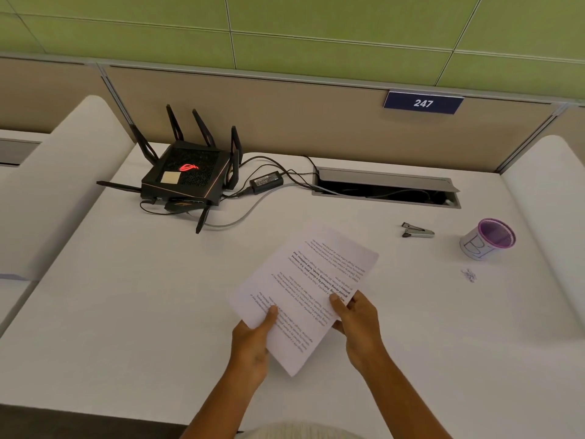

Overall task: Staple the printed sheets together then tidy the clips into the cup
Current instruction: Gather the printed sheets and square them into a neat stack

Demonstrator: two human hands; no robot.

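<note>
I've got both hands, left hand [251, 342] and right hand [361, 324], pinching the printed sheets [304, 289]; stapler [417, 230], cup [489, 237] and clips [469, 275] sit beyond my right fingers.

I see a white desk [133, 312] running up to a tan partition at the far edge. Far left on it sits a black router [186, 177] with its antennas up, a black power brick [266, 182] just to its right, and cables trailing into an open cable tray [386, 188] sunk in the far middle. To the right lie a small stapler [417, 231], then a purple-rimmed cup [487, 239] standing upright, and a small heap of clips [469, 275] just nearer than the cup.
</note>
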